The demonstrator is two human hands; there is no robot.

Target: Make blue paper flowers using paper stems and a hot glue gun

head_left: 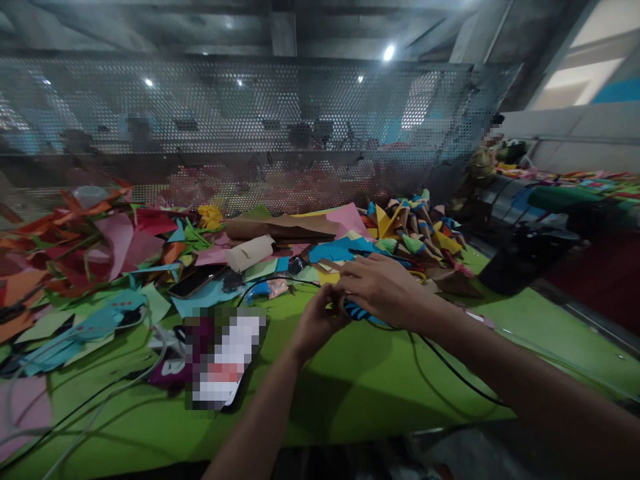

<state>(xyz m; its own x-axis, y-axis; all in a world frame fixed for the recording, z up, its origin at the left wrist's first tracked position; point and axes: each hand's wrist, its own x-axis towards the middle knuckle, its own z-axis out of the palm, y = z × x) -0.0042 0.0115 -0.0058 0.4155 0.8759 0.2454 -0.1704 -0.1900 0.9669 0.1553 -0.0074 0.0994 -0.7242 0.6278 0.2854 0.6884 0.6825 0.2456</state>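
My left hand and my right hand meet over the green table, near its middle. Both have their fingers curled and pinched on a small blue striped paper piece with a bit of yellow showing beside it. My right hand lies over the piece from above and hides most of it. A black cable runs under my right wrist and away to the right.
Coloured paper scraps are heaped at the left and back. A row of folded paper cones lies back right. A phone, a paper roll and white cables lie left. A perforated metal screen closes the back. A person sits far right.
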